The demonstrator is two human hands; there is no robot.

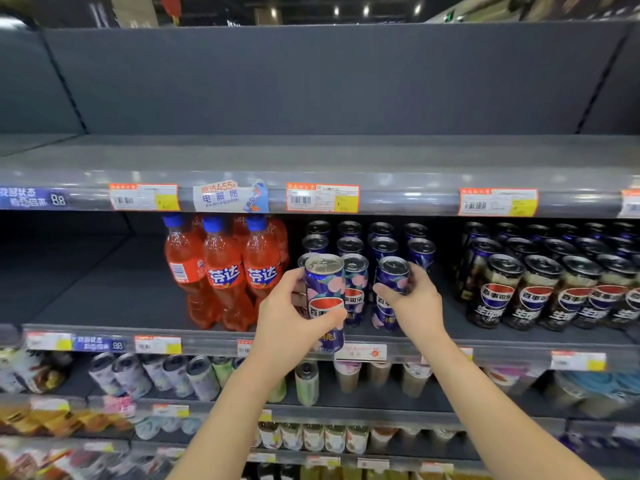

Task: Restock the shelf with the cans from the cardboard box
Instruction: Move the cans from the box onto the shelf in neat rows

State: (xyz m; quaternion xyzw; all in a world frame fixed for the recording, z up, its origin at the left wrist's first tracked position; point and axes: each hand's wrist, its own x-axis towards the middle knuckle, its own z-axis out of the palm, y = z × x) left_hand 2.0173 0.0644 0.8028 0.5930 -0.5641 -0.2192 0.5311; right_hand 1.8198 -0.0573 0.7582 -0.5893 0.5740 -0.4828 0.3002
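My left hand point(289, 318) grips a tall blue can with a peach print point(325, 289), held upright just in front of the middle shelf point(104, 332). My right hand point(414, 301) is closed around a second blue peach can point(393, 277) that stands at the front of the can rows. Between the two stands another blue can point(356, 289). More blue cans point(382, 245) fill the rows behind. The cardboard box is not in view.
Orange soda bottles point(223, 271) stand left of the blue cans, black cola cans point(533, 289) to the right. A gap lies between the blue and black cans. The top shelf point(311, 157) holds nothing. Lower shelves carry other cans and cups point(306, 382).
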